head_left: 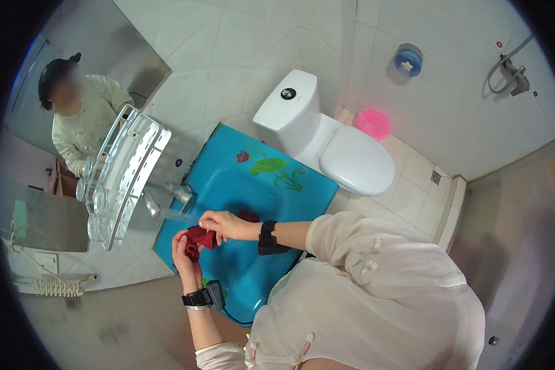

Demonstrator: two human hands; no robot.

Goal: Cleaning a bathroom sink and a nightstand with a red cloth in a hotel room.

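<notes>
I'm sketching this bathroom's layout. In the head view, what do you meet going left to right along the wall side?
Mirror → metal shelf rack → blue basin → white toilet → pink bowl → blue wall holder → shower hose fitting.

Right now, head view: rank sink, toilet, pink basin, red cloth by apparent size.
1. Sink
2. Toilet
3. Red cloth and pink basin look alike; the cloth is bunched in both hands and nearer, so unranked.

left hand (186,254) + right hand (219,223): gripping red cloth (201,238) | over blue basin (253,179) | beside tap (177,193)
</notes>
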